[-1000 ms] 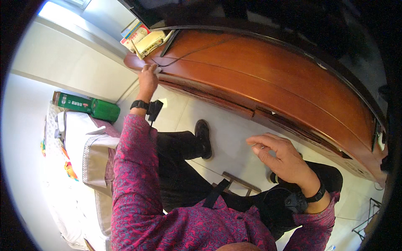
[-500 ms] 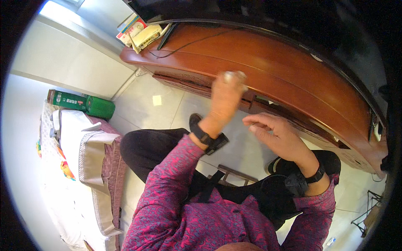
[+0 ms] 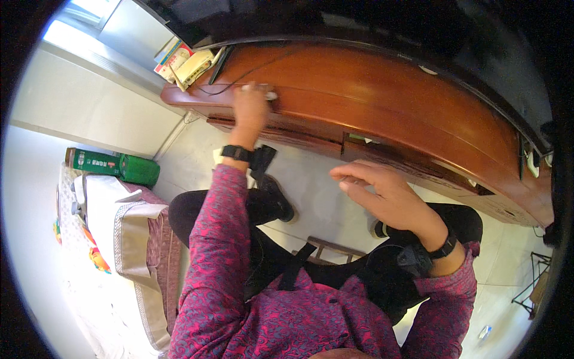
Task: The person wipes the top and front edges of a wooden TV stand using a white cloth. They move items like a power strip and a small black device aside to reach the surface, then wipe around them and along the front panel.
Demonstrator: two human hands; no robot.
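Note:
My left hand (image 3: 250, 113) is on the front part of the top of a long reddish-brown wooden TV cabinet (image 3: 359, 105), toward its left end. Its fingers are closed around something small and pale, blurred by motion, whose kind I cannot make out. My right hand (image 3: 382, 194) hovers in front of the cabinet, above my right knee. Its fingers are stretched out and slightly bent, the thumb apart, with nothing between them. Close beyond my left hand, a thin black cable (image 3: 242, 79) runs over the cabinet top.
A large black television (image 3: 359, 27) stands along the cabinet's back. A pale router (image 3: 194, 67) with small boxes sits at the left end. Left of me are a green carton (image 3: 139, 169) and a white-covered seat (image 3: 101, 239). A folding metal frame (image 3: 536, 284) stands at the right.
My left hand has slid left along the cabinet top, toward the router, still closed on the pale thing. My right hand stays raised; the view has shifted a little.

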